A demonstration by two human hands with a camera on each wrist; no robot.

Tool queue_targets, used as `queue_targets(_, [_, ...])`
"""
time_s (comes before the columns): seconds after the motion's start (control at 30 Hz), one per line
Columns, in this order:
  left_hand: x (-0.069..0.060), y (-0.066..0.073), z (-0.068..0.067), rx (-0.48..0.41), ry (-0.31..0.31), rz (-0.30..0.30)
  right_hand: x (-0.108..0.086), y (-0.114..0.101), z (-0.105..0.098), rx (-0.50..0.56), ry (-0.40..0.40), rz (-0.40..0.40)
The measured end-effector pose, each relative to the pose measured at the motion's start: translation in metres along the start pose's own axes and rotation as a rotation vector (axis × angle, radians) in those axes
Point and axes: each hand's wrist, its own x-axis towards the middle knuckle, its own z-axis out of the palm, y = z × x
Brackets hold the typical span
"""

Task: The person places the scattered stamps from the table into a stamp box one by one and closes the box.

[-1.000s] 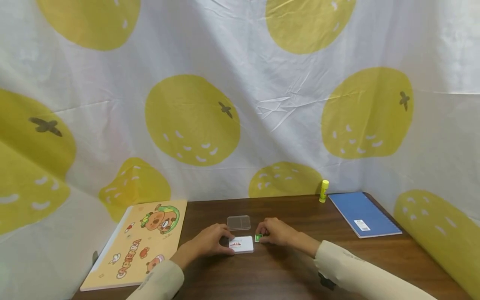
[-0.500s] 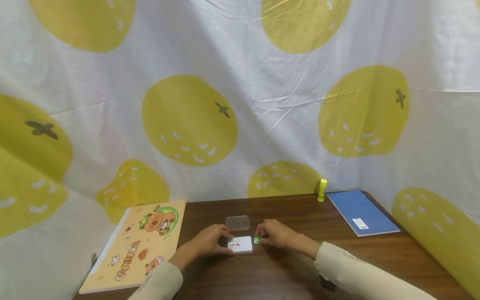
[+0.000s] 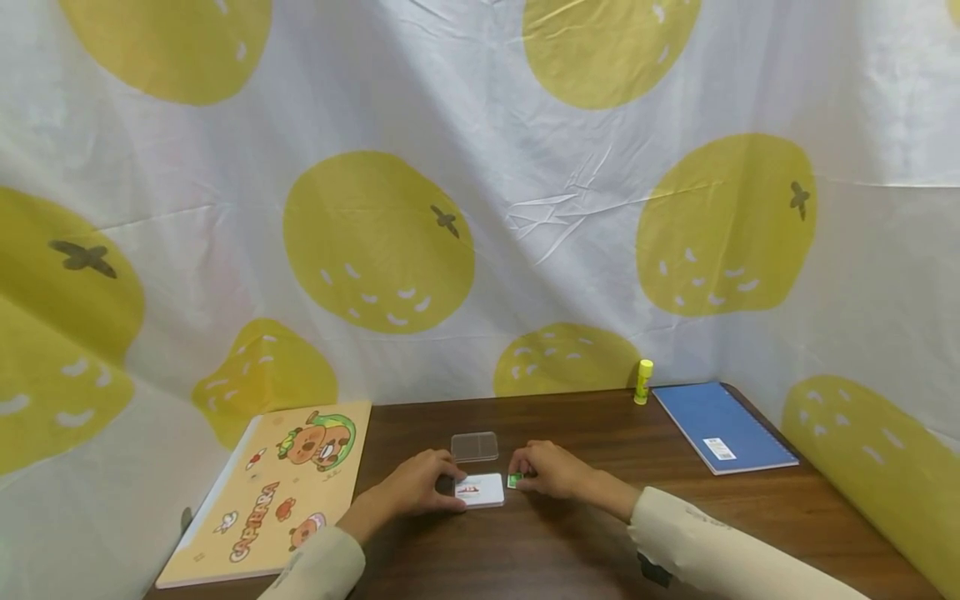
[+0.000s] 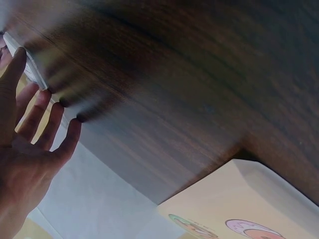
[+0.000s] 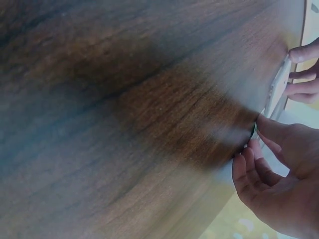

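Observation:
In the head view my left hand [image 3: 422, 482] holds a flat white rectangular box or stack of cards [image 3: 483, 490] by its left end, thumb in front and fingers behind. A small reddish picture shows on its top. The left wrist view shows the thumb and index finger of the left hand [image 4: 35, 134] on the edges of the white block [image 4: 31, 67]. Just right of it, my right hand [image 3: 551, 469] pinches a small green-and-white piece [image 3: 514, 481] close to the table. That green piece is mostly hidden by the fingers in the right wrist view.
A clear plastic lid or tray [image 3: 474, 446] lies behind the white block. To the left is a large capybara-print folder or book [image 3: 262, 500]. A yellow glue stick [image 3: 643, 382] stands at the back, beside a blue notebook [image 3: 726, 427]. Fruit-print cloth [image 3: 525, 208] hangs behind the dark wooden table [image 3: 465, 558].
My right hand has come slightly down and toward me with the green piece. The left hand keeps its hold on the white block. The head view has shifted a little.

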Motion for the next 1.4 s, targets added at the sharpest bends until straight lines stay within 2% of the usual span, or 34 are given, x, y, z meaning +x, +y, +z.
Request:
queue_targets(0.67, [-0.0009,0.0051,-0.0051,-0.015,0.018,0.023,0.0019,-0.0001,0.0007,-0.025,0.008,0.014])
queue_targets(1.0, [0.0006,0.0015,0.0,-0.022,0.016,0.028,-0.002,-0.0045,0.0028,-0.049,0.043,0.03])
queue_targets(1.4, [0.0029,0.0021,0.0001,-0.025,0.012,0.018,-0.0023,-0.0046,0.0016,-0.063,0.054,0.029])
